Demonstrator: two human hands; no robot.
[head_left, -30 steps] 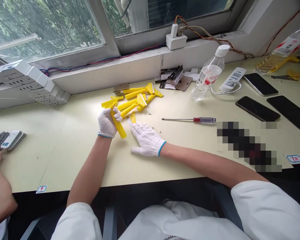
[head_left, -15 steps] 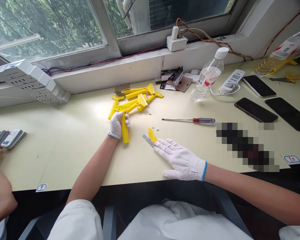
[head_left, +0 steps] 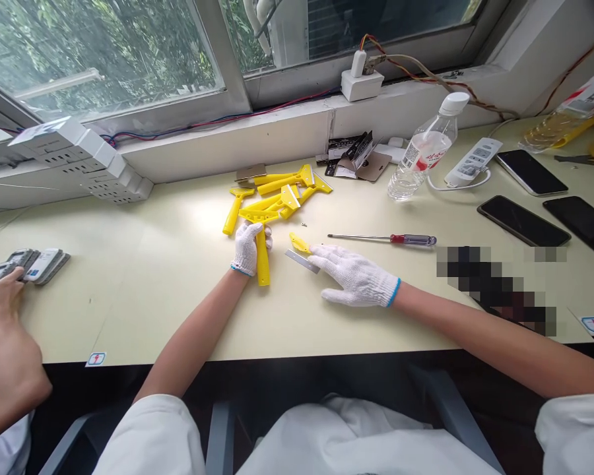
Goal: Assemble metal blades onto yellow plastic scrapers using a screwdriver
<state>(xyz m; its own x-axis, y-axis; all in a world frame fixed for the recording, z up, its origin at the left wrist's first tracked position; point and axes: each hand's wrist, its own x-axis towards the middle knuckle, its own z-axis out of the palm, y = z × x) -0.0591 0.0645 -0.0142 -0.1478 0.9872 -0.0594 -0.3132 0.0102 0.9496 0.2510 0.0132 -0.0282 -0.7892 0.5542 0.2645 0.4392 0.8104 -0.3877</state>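
Note:
My left hand [head_left: 248,249], in a white knit glove, is wrapped round the handle of a yellow scraper [head_left: 263,260], its head pointing away from me. My right hand [head_left: 359,274], gloved too, lies palm down with fingers stretched out. Its fingertips reach a small yellow plastic piece [head_left: 299,243] and a flat metal blade [head_left: 301,261]; whether they press on either I cannot tell. Several more yellow scrapers [head_left: 287,198] lie in a loose pile beyond my left hand. A tiny screw [head_left: 303,225] sits between the pile and a screwdriver [head_left: 382,239] with a red and clear handle.
A water bottle [head_left: 422,148] and torn black packaging [head_left: 356,157] stand at the back. Phones [head_left: 523,220] and a power strip [head_left: 474,161] lie to the right. Stacked white boxes [head_left: 86,161] are at back left. Another person's hand [head_left: 2,293] touches phones at far left.
My right hand has moved away from me, toward the small yellow piece, which has turned, as has the blade. Screws near that piece are now out of sight. My left hand keeps its grip.

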